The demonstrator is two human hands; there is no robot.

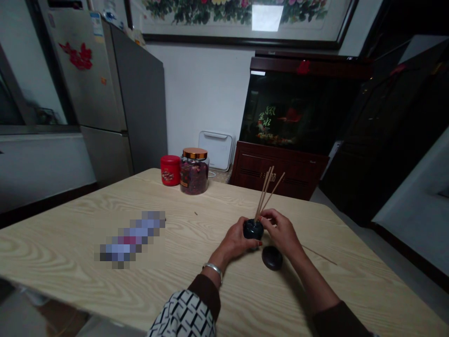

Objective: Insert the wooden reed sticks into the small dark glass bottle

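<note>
The left hand (234,240) is curled around a glossy, near-black round pot (253,229), its fingers cupping the side. The right hand (281,232) appears to pinch at the pot's neck, where at least three thin pale wooden sticks (267,193) fan upward. A steady hold low on the sticks seems best. Just below the right hand lies one dark round lid (272,258). Well ahead of the left hand stand one red tin (170,170) and one glass jar with a copper lid (194,180).

Head-worn camera looks forward and down at the hands (233,243) (282,231).
</note>
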